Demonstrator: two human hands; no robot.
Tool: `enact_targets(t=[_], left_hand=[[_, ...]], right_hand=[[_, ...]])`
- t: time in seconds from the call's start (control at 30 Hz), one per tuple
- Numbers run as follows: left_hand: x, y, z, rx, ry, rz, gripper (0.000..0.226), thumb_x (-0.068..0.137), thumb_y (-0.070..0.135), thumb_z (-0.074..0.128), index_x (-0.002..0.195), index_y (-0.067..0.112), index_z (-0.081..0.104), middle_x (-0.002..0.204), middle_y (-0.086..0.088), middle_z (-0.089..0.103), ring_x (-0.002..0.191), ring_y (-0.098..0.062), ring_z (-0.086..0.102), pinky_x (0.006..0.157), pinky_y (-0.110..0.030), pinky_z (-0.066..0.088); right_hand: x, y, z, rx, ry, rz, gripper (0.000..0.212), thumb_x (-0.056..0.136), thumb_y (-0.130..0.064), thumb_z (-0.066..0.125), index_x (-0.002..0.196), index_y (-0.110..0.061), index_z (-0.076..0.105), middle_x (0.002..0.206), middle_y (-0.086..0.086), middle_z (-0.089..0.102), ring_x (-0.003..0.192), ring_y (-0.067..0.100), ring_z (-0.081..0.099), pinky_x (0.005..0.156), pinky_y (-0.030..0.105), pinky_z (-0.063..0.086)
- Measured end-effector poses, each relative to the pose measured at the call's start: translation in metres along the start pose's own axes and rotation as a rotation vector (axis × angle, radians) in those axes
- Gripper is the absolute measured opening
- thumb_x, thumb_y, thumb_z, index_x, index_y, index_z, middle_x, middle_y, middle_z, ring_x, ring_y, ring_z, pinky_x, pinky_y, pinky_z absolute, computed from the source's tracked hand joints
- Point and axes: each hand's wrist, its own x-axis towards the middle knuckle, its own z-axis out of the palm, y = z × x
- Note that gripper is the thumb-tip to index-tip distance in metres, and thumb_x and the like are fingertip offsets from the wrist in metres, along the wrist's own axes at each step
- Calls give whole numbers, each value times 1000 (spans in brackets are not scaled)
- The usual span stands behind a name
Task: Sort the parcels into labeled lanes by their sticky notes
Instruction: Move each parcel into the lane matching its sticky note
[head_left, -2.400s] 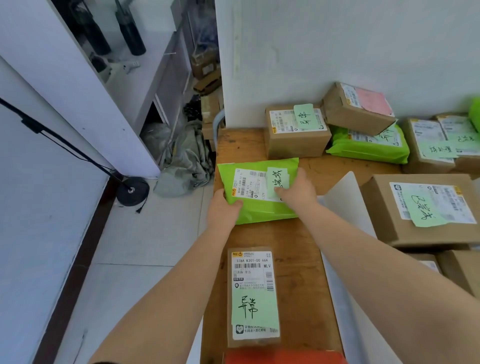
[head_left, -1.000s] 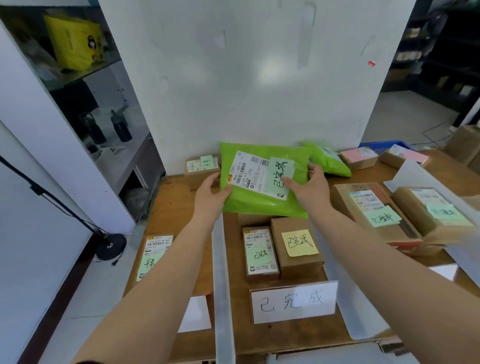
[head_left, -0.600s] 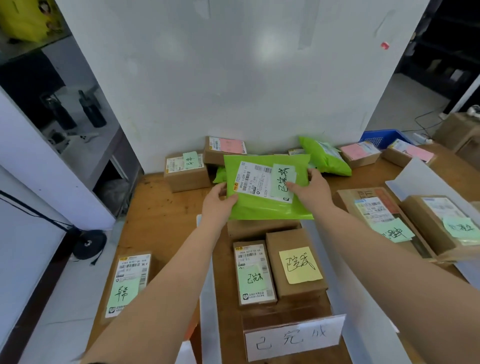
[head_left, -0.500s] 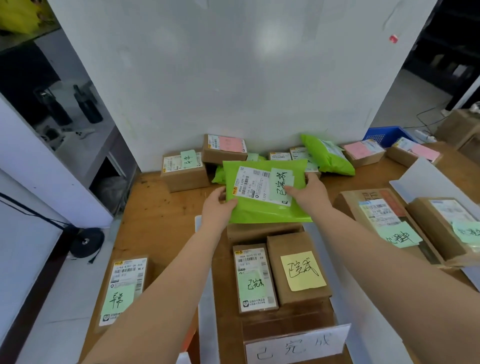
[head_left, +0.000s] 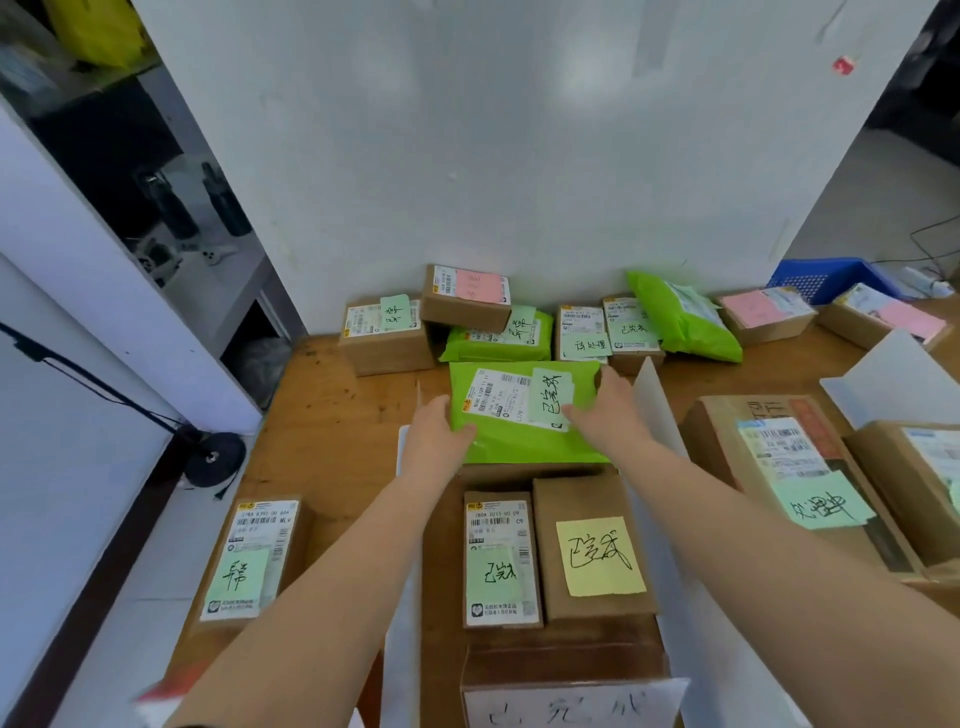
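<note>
At the far left of the wooden table (head_left: 332, 415), a flat brown box (head_left: 254, 558) lies by itself with a shipping label and a green sticky note on top. Behind it, against the white wall (head_left: 467, 130), a brown box with a green note (head_left: 387, 335) sits next to a tilted box with a pink label (head_left: 467, 299).

The left hand (head_left: 436, 434) grips the near left corner of the green mailer bag (head_left: 524, 413), thumb on top and fingers underneath. The bag lies flat in the middle lane between two white divider strips (head_left: 657, 410), touching the far end of the boxes already there. The right hand (head_left: 605, 410) holds its right side, thumb pressing on the pale green sticky note (head_left: 550, 397) stuck over the bag's white label.

Nearer the camera in the same lane sit a narrow box with a green note (head_left: 501, 558) and a box with a yellow note (head_left: 592, 551), side by side and touching. In front of them stands a white lane sign (head_left: 571, 704) with handwriting.

To the right, a large box with a green note (head_left: 784, 478) lies in the next lane, and another green bag (head_left: 680, 317) leans on boxes at the wall.
</note>
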Motion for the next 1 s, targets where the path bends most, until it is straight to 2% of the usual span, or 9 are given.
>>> enact_targets(t=[0.07, 0.13, 0.2, 0.3, 0.37, 0.5, 0.77, 1.0], left_hand=[[-11, 7, -7, 122, 46, 24, 50, 88, 23, 59, 133, 10, 43, 134, -13, 48, 115, -23, 51, 87, -31, 43], [-24, 15, -16, 240, 79, 31, 57, 88, 29, 57, 139, 14, 37, 139, -12, 43, 125, -28, 44, 97, -38, 40], [-40, 24, -26, 378, 94, 33, 57, 90, 33, 53, 140, 17, 34, 139, -9, 42, 125, -30, 41, 97, -40, 39], [-64, 37, -41, 609, 139, 47, 44, 90, 34, 47, 130, 17, 41, 128, -9, 48, 116, -31, 45, 87, -40, 42], [-78, 43, -52, 669, 201, 33, 37, 91, 33, 43, 123, 16, 46, 123, -8, 51, 113, -31, 47, 85, -40, 43], [-97, 43, -73, 736, 243, 21, 39, 91, 34, 42, 126, 16, 44, 126, -8, 49, 117, -30, 44, 88, -41, 41], [-85, 12, -115, 822, 289, 52, 39, 91, 36, 44, 125, 16, 44, 128, -7, 50, 117, -28, 46, 89, -40, 42], [-19, -38, -156, 788, 203, 133, 38, 91, 36, 44, 124, 17, 44, 127, -6, 50, 116, -27, 46, 89, -41, 42]], right_hand=[[-12, -5, -7, -139, -14, -139, 64, 84, -29, 64, 136, -6, 34, 140, 13, 40, 129, 29, 39, 104, 42, 38], [-26, -14, -14, -312, -33, -294, 65, 88, -34, 58, 140, -8, 30, 146, 10, 32, 136, 26, 28, 105, 40, 33], [-40, -27, -20, -415, -63, -430, 62, 90, -37, 54, 141, -11, 31, 148, 7, 31, 137, 24, 25, 105, 39, 33], [-60, -50, -24, -517, -67, -610, 54, 90, -39, 51, 135, -12, 39, 141, 7, 42, 132, 25, 35, 102, 38, 36], [-71, -64, -24, -555, -47, -714, 50, 90, -39, 51, 132, -12, 44, 136, 6, 47, 127, 25, 40, 100, 37, 37], [-89, -86, -21, -586, -25, -834, 52, 89, -42, 50, 132, -13, 44, 137, 6, 46, 129, 25, 39, 101, 37, 36], [-94, -127, 8, -638, -53, -805, 51, 88, -44, 51, 129, -14, 47, 130, 4, 50, 121, 24, 44, 95, 37, 41], [-62, -168, 74, -532, -104, -554, 57, 88, -44, 52, 136, -14, 40, 136, 6, 45, 126, 25, 42, 95, 38, 42]])
